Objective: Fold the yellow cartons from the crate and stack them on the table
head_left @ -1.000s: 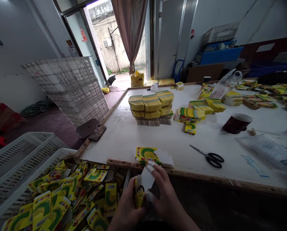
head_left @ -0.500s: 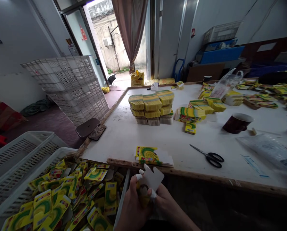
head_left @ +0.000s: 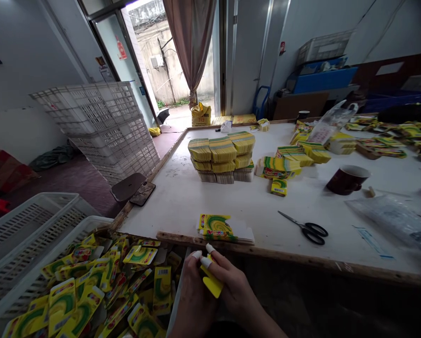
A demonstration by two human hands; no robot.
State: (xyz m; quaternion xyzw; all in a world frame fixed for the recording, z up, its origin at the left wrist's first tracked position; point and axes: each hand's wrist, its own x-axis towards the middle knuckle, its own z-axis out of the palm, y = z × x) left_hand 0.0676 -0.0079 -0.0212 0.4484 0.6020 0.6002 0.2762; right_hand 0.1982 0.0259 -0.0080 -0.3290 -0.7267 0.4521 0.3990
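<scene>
Both of my hands close round a small yellow carton just in front of the table's near edge. My left hand wraps it from the left side. From the right, my right hand presses its fingers over the carton's upper part. White covers sit on several fingertips. Much of the carton is hidden by my fingers. On the table beyond my hands lies a short stack of flat printed cartons, yellow and green with white flaps. To my left, a white crate holds many yellow cartons.
Black-handled scissors lie on the white table, right of the flat cartons. Behind stand banded carton bundles. A dark mug and a plastic bag are to the right; a phone rests at the left edge.
The carton has turned in my hands: its white flaps stood up before, and a yellow face shows now. My right hand has moved up and over it.
</scene>
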